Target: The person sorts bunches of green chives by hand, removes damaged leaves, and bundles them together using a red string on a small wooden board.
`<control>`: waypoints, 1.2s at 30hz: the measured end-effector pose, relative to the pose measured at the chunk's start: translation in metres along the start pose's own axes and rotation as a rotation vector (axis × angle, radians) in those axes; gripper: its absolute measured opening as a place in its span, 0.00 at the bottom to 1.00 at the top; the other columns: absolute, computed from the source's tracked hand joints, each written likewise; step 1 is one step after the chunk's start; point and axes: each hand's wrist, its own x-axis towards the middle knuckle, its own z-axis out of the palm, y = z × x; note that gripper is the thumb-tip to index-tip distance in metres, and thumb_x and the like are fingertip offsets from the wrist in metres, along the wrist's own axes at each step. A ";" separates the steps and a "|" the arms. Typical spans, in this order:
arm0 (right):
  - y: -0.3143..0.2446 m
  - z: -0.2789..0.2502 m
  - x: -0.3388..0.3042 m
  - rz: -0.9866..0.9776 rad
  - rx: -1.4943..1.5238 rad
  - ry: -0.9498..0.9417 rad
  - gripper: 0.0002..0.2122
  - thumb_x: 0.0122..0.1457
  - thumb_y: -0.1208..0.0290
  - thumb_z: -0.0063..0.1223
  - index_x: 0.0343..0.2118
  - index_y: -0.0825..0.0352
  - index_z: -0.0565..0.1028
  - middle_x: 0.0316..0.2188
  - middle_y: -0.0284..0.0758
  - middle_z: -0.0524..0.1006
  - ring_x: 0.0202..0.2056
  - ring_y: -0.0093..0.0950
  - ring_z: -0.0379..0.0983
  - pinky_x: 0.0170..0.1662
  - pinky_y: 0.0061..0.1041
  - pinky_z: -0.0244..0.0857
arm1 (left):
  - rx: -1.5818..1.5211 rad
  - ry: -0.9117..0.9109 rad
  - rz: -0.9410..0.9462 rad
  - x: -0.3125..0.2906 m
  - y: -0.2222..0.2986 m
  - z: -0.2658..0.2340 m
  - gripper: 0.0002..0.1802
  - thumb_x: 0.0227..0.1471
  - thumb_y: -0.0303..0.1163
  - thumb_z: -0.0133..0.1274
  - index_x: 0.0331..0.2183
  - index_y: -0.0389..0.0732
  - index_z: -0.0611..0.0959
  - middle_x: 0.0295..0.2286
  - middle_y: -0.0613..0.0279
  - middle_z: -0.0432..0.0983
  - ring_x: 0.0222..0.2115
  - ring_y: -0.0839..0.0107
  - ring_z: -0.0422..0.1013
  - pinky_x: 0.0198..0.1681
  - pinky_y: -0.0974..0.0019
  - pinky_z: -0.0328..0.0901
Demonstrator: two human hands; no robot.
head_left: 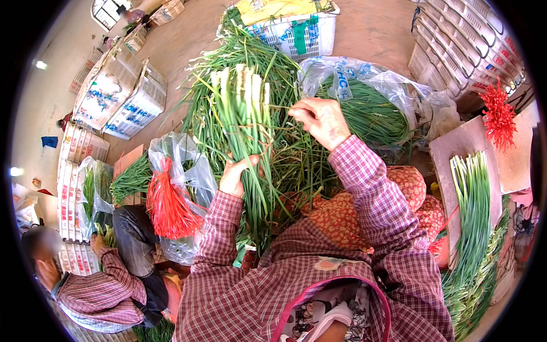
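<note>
My left hand (233, 176) is closed round the middle of a bunch of green onions (239, 114), holding it upright with the white ends at the top. Just right of those white ends, my right hand (323, 122) pinches a thin brownish strand (279, 106) between thumb and forefinger. The strand reaches to the edge of the bunch. Behind and beneath both hands lies a big heap of loose green onions (199, 111). Some long leaves from the held bunch hang down toward my lap.
Plastic bags of greens (370, 111) lie beyond my right hand. At right, a board (444, 148) bears a trimmed bunch (472, 188). Red ties (168, 199) hang at left near a seated co-worker (102, 285). White crates (313, 37) stand ahead; more crates (456, 45) are stacked far right.
</note>
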 end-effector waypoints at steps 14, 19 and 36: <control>-0.023 0.008 0.017 0.141 -0.047 -0.144 0.19 0.46 0.55 0.54 0.35 0.64 0.71 0.22 0.35 0.77 0.25 0.28 0.74 0.33 0.25 0.67 | -0.001 -0.054 0.041 -0.004 0.003 0.010 0.17 0.35 0.22 0.57 0.34 0.37 0.75 0.24 0.58 0.75 0.18 0.70 0.71 0.21 0.68 0.68; -0.017 0.015 0.014 0.099 0.002 -0.166 0.10 0.44 0.68 0.55 0.29 0.66 0.73 0.21 0.36 0.76 0.23 0.30 0.73 0.30 0.26 0.67 | -0.040 -0.045 -0.004 -0.006 0.004 0.014 0.14 0.36 0.23 0.57 0.31 0.35 0.76 0.22 0.58 0.74 0.17 0.70 0.70 0.20 0.69 0.67; -0.001 0.012 0.017 0.160 0.116 -0.200 0.18 0.52 0.53 0.47 0.36 0.64 0.73 0.36 0.37 0.72 0.37 0.28 0.68 0.43 0.27 0.61 | -0.033 -0.115 -0.007 -0.008 0.002 0.011 0.19 0.35 0.22 0.57 0.36 0.36 0.74 0.27 0.57 0.75 0.19 0.70 0.71 0.21 0.69 0.67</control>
